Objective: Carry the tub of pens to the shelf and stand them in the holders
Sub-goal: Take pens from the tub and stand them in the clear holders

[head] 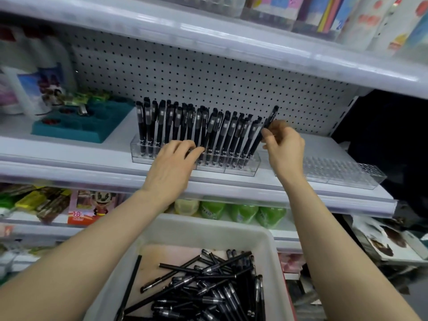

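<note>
Head view: tilted pen (271,117) between fingers (276,126) of right hand (285,145)

Pegboard (208,72): white, dotted with holes, at the back.
Tray (76,128): teal, round wells, left side, small items in some.
Jugs (34,72): white, far left, behind the tray, blurred.
Green bottles (243,213): in a row one level down.
Box (90,208): pink, cartoon figure, "18" printed, lower left.
Packs (335,12): colourful, top right, blurred.
</note>
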{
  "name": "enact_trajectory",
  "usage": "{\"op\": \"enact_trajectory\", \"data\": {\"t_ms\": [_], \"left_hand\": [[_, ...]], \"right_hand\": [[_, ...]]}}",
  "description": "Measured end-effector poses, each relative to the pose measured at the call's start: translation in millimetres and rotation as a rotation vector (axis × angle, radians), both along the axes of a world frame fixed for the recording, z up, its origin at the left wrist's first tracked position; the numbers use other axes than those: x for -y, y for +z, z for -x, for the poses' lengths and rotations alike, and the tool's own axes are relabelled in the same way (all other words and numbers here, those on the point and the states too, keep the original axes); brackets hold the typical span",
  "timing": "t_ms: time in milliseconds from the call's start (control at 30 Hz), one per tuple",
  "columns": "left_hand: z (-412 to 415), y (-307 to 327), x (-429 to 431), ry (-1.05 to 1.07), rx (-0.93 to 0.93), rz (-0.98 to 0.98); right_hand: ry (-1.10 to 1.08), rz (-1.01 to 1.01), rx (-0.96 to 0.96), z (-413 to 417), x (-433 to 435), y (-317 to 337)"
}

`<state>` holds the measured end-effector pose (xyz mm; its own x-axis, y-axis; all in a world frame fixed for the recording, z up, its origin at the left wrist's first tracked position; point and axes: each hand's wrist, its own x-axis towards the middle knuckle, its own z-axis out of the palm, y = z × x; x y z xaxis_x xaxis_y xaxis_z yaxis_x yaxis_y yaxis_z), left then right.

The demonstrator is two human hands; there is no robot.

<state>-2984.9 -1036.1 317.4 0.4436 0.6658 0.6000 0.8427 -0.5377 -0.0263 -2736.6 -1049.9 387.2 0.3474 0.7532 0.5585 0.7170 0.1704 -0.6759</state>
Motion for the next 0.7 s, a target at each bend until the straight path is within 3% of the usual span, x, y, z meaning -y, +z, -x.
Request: {"op": "enact_trajectory", "data": {"t_ms": [133,333,533,700], "left_hand": [[-1,1,3,-0.008,0.033,0.006],[1,1,5,-0.032,0.027,0.033],[20,-15,36,-0.065,0.142,0.036],[52,-60,65,-0.130,0.143,0.123]], "right_hand": [[-0.013,0.144,0.119,1,-2,-21],[-0.021,0.163,0.037,2,1,-22],[-0.088,-0.004,-0.013,20,37,-36],[0.116,0.165,0.088,71,81,-87]]}}
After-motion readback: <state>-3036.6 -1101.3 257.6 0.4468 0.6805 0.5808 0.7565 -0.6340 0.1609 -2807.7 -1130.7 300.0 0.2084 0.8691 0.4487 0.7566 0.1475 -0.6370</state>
